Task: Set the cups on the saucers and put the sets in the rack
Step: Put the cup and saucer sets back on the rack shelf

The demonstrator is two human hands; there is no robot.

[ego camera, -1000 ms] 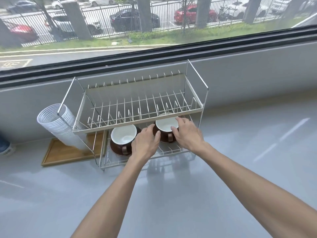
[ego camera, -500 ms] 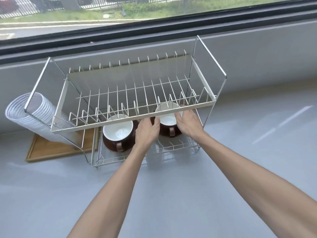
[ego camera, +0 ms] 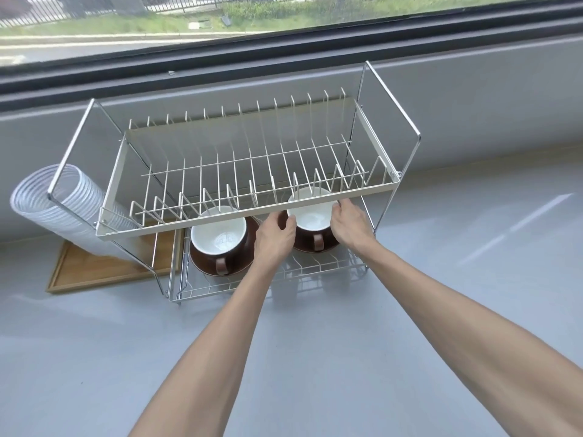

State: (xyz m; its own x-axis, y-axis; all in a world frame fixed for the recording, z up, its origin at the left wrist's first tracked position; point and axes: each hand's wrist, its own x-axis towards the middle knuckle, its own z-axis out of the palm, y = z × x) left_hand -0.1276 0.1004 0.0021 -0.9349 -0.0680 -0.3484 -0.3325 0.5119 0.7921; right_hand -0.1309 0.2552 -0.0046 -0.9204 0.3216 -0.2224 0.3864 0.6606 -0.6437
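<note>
Grey counter (ego camera: pixel 315 357), wire rack (ego camera: pixel 246 212), both hands' fingers (ego camera: pixel 288 221) gripping right cup (ego camera: pixel 310 216) on saucer (ego camera: pixel 331 246)

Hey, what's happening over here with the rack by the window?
A person is loading brown cups on saucers into a two-tier wire dish rack on a grey counter. Both hands are on the right cup, which sits on its saucer on the lower shelf: the left hand at its left side, the right hand at its right. A second cup on its saucer already stands to the left, untouched. The upper shelf holds nothing.
</note>
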